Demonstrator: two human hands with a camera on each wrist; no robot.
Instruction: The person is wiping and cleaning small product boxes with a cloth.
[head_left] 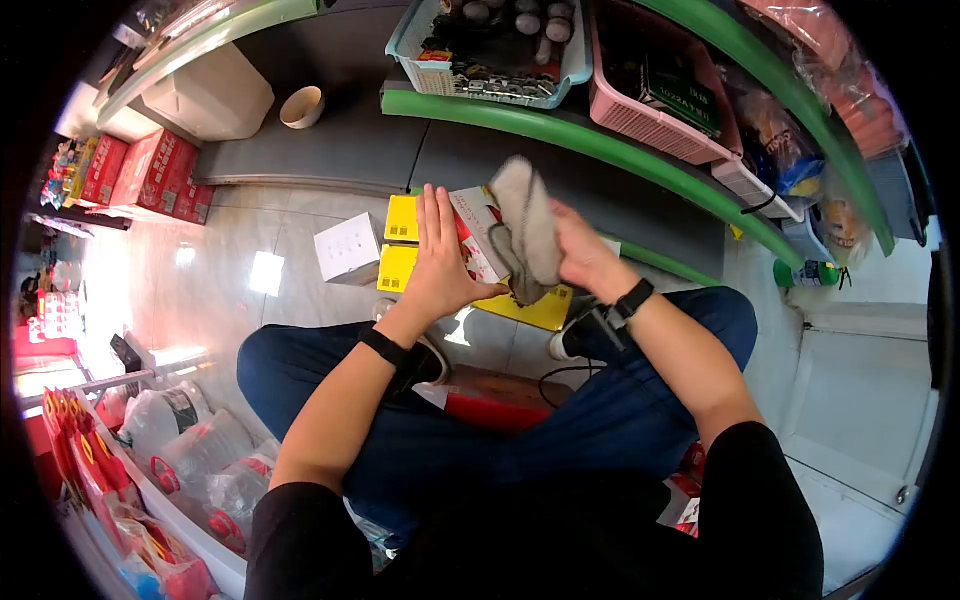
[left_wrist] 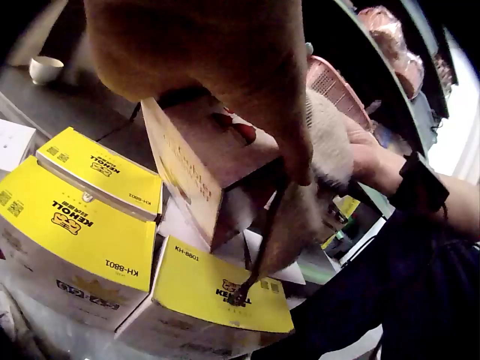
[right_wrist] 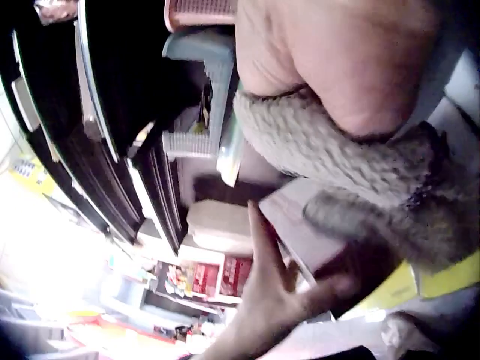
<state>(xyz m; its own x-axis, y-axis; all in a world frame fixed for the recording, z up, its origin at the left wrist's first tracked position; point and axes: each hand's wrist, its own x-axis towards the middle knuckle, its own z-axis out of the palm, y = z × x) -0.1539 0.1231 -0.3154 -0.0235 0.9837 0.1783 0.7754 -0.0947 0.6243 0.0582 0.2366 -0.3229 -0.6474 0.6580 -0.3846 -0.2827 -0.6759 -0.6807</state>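
Note:
My left hand (head_left: 440, 265) holds a white and red cardboard box (head_left: 482, 238) in front of the shelf, its fingers along one side and its thumb near the lower edge. My right hand (head_left: 583, 250) grips a grey, fluffy cloth (head_left: 530, 225), which hangs over the near side of that box. In the right wrist view the thick folds of the cloth (right_wrist: 322, 150) bunch under the palm. Below the held box stand several yellow-topped boxes (left_wrist: 82, 217), seen in the left wrist view. Part of the held box is hidden behind the left hand and the cloth.
A white box (head_left: 348, 250) stands on the tiled floor left of the yellow ones. Green-edged shelves (head_left: 480, 112) curve ahead, bearing a blue basket (head_left: 405, 40), a pink basket (head_left: 640, 110) and a bowl (head_left: 302, 107). Bagged goods (head_left: 205, 450) lie at the left.

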